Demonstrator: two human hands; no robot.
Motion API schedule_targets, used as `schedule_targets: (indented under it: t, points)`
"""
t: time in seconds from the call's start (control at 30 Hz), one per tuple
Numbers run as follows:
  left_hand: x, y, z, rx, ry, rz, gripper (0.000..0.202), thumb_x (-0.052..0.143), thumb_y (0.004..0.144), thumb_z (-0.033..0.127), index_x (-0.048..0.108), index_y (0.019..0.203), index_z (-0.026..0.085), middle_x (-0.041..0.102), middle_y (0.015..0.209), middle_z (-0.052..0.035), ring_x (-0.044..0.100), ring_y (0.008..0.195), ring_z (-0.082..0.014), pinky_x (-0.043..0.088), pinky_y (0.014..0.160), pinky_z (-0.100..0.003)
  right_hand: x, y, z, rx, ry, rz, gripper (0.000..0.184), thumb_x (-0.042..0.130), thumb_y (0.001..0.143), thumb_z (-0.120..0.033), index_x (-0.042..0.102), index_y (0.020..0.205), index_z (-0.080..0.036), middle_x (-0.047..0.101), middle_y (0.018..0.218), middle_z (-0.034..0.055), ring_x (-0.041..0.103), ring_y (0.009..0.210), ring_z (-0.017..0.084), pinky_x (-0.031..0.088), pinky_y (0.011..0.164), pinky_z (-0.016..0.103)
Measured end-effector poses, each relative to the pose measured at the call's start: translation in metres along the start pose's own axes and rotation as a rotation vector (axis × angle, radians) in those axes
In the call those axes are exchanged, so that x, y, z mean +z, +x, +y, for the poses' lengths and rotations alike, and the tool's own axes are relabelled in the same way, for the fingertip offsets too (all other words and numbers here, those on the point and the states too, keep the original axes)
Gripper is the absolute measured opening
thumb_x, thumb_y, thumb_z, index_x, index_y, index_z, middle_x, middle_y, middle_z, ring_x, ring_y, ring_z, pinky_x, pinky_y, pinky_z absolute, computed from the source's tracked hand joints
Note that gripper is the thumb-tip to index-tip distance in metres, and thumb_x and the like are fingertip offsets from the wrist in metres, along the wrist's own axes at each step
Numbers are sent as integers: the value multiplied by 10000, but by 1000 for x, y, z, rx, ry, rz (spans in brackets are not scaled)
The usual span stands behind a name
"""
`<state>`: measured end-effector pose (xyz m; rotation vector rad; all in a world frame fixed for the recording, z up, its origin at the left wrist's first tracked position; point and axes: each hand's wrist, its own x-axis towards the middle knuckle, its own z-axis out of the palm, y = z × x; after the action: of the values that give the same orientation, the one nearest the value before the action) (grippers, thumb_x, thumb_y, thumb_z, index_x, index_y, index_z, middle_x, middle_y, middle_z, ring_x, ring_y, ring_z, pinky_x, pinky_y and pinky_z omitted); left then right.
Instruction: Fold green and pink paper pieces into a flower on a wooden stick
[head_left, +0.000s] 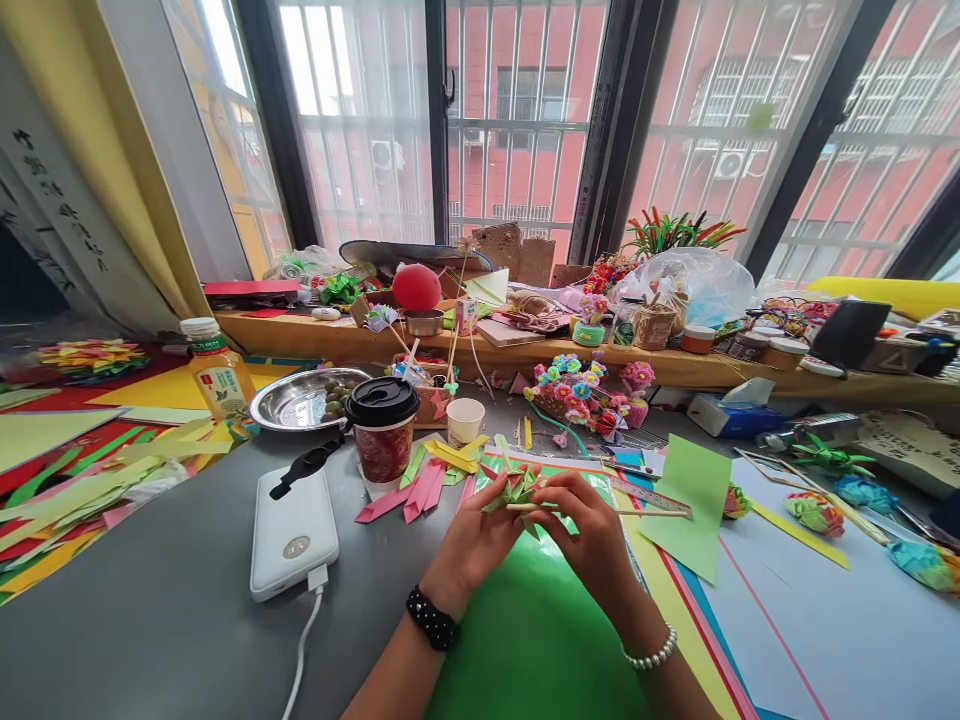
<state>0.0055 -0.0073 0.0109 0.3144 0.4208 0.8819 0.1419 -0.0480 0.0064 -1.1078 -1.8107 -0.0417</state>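
My left hand [471, 545] is closed around a small folded green paper piece [517, 486] with a little pink in it. My right hand [589, 520] pinches at the right side of the same piece, thumb and fingers close together. A thin pale wooden stick [652, 513] runs under the paper and out to the right past my right hand; I cannot tell which fingers grip it. Both hands are above a shiny green sheet [532, 630]. Beyond my left hand lie pink folded paper strips [426, 490] and yellow ones [456, 456].
On the left are a white power bank [294, 530] with a cable, a lidded coffee cup [382, 430], a metal bowl [289, 400] and a juice bottle [221, 375]. A paper cup [465, 422] stands ahead. Right are a light green sheet [690, 500] and crinkled paper flowers [816, 513].
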Motion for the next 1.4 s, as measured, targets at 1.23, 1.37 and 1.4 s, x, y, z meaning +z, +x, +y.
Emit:
schedule_targets:
  t: [1.23, 1.37, 1.4]
  points:
    - [3, -2, -3, -123, -46, -10, 182, 444, 830, 160, 580, 723, 104, 624, 682, -53, 600, 600, -103, 490, 608, -204, -2, 1, -4, -97, -96, 88, 129, 498, 828, -222, 621, 790, -208, 602, 772, 49, 583, 739, 165, 496, 625, 285]
    - [5, -4, -2, -146, -54, -76, 228, 426, 843, 175, 592, 707, 98, 629, 677, -55, 609, 612, -104, 485, 613, -197, 1, -2, -8, -196, -224, 125, 136, 492, 831, -158, 616, 821, -212, 618, 759, 45, 581, 757, 164, 483, 652, 281]
    - [5, -4, -1, -138, -49, -86, 237, 415, 847, 172, 598, 718, 93, 636, 692, -61, 611, 618, -106, 483, 612, -197, 0, -2, -8, -206, -242, 126, 126, 497, 831, -161, 613, 834, -210, 620, 762, 45, 580, 753, 162, 480, 654, 277]
